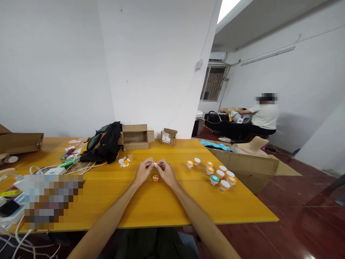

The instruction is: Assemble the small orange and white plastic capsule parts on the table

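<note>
My left hand (143,170) and my right hand (166,171) meet above the middle of the wooden table. Between their pinched fingertips is a small white round piece (155,164) with dark marks; its exact kind is too small to make out. Just below the fingers, an orange lid (155,178) with a white pattern on top lies on the table. A clear cup (151,159) is partly hidden behind my left fingers. To the left lie several loose white and orange round pieces (125,162), beside another small clear cup (130,157).
Several small clear jars with orange, white and teal lids (220,174) stand on the table's right side. Cardboard boxes (135,145) and a dark bag (104,144) sit at the back. Cables and a power strip (12,216) crowd the left. A person (265,115) sits far right.
</note>
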`<state>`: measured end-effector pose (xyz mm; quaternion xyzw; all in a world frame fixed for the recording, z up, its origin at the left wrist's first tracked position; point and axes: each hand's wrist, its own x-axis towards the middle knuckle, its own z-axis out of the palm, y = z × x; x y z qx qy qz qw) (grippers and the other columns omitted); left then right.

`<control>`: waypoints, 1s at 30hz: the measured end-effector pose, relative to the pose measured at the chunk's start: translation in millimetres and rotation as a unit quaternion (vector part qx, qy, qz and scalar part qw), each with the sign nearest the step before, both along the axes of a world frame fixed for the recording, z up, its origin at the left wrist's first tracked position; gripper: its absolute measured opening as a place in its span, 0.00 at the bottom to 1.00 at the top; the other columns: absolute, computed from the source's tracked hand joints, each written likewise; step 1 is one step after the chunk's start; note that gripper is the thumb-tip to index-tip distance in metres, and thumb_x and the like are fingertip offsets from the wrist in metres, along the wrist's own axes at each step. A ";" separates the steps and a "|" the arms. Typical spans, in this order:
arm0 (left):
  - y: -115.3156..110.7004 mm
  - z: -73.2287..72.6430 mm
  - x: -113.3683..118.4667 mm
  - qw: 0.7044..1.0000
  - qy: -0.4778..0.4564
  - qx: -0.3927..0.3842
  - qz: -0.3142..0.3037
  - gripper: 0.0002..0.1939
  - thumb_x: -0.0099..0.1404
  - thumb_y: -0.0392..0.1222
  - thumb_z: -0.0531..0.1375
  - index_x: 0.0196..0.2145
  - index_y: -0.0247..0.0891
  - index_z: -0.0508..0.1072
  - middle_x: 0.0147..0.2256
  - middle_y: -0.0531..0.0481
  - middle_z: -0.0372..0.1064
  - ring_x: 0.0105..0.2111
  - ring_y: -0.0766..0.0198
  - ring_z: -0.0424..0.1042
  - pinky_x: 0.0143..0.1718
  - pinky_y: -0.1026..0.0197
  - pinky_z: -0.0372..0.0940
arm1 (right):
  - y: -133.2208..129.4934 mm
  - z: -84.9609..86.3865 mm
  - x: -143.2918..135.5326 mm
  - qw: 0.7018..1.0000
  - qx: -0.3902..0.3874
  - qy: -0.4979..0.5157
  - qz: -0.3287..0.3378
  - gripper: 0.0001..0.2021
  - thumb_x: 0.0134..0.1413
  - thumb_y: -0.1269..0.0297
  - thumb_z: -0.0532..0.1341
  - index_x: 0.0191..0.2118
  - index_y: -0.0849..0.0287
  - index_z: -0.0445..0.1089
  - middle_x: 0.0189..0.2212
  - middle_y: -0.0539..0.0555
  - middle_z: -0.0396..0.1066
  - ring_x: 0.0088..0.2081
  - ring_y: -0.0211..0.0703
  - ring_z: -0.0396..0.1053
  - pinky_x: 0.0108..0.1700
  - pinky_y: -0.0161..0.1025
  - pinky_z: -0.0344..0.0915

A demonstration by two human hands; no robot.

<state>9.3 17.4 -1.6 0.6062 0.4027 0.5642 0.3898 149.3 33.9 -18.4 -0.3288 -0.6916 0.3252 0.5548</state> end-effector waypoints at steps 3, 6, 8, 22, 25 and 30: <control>-1.9 1.2 0.8 1.000 0.004 0.010 -0.001 0.13 0.56 0.51 0.63 0.29 0.38 0.69 0.30 0.51 0.73 0.34 0.60 0.74 0.40 0.60 0.68 | 1.9 -1.7 0.1 1.000 -0.010 0.001 -0.008 0.09 0.53 0.55 0.59 0.33 0.54 0.62 0.26 0.49 0.73 0.28 0.42 0.72 0.32 0.38 0.69; -2.5 1.3 1.1 1.000 0.016 0.018 0.001 0.13 0.57 0.51 0.62 0.29 0.39 0.69 0.30 0.51 0.72 0.34 0.60 0.74 0.40 0.60 0.67 | 3.0 -2.7 0.4 1.000 -0.013 -0.008 -0.011 0.08 0.52 0.57 0.59 0.35 0.54 0.63 0.27 0.50 0.74 0.30 0.42 0.73 0.34 0.39 0.69; -1.9 0.3 1.0 0.999 0.023 0.026 0.004 0.13 0.58 0.52 0.61 0.30 0.39 0.69 0.30 0.51 0.71 0.34 0.61 0.73 0.41 0.60 0.67 | 2.6 -2.5 0.5 1.000 -0.008 -0.013 -0.004 0.07 0.52 0.58 0.59 0.35 0.54 0.63 0.29 0.50 0.74 0.31 0.43 0.73 0.35 0.39 0.69; 1.4 -3.7 0.9 0.995 0.073 0.067 0.004 0.14 0.62 0.52 0.57 0.29 0.39 0.67 0.28 0.53 0.66 0.32 0.62 0.66 0.39 0.60 0.63 | -1.0 1.5 1.9 0.997 0.019 -0.069 -0.004 0.06 0.55 0.60 0.57 0.33 0.55 0.67 0.30 0.51 0.75 0.31 0.41 0.71 0.36 0.38 0.69; 0.7 -3.8 0.9 0.996 0.069 0.056 0.006 0.13 0.61 0.52 0.58 0.30 0.39 0.68 0.29 0.52 0.67 0.32 0.62 0.66 0.40 0.60 0.63 | -1.2 1.1 2.2 0.997 0.023 -0.075 -0.010 0.08 0.56 0.58 0.57 0.33 0.55 0.68 0.29 0.51 0.75 0.31 0.41 0.71 0.35 0.38 0.69; -1.1 -3.9 0.9 0.996 0.073 0.040 0.019 0.12 0.60 0.51 0.59 0.30 0.39 0.69 0.30 0.51 0.69 0.33 0.61 0.68 0.40 0.60 0.64 | -1.3 1.9 2.5 0.998 0.023 -0.066 -0.009 0.09 0.56 0.57 0.57 0.33 0.55 0.70 0.29 0.51 0.75 0.30 0.42 0.71 0.36 0.39 0.69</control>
